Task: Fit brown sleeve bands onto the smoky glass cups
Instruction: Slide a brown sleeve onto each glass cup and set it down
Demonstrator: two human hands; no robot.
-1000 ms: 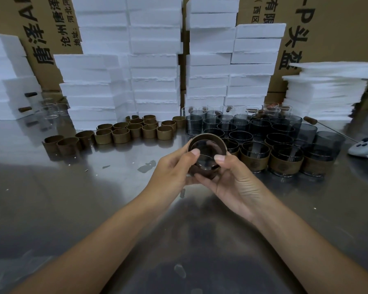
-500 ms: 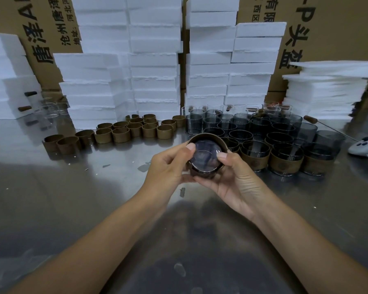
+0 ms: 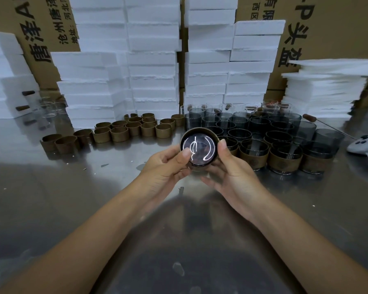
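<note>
Above the steel bench (image 3: pixel 51 198), the left hand (image 3: pixel 164 168) and right hand (image 3: pixel 232 177) grip a smoky glass cup (image 3: pixel 199 148) from either side, thumbs on the brown sleeve band (image 3: pixel 200 130) around its rim. The cup sits just left of the banded cups (image 3: pixel 285 158). Since half a second ago, it has tipped further toward the camera, its base catching bright glare.
</note>
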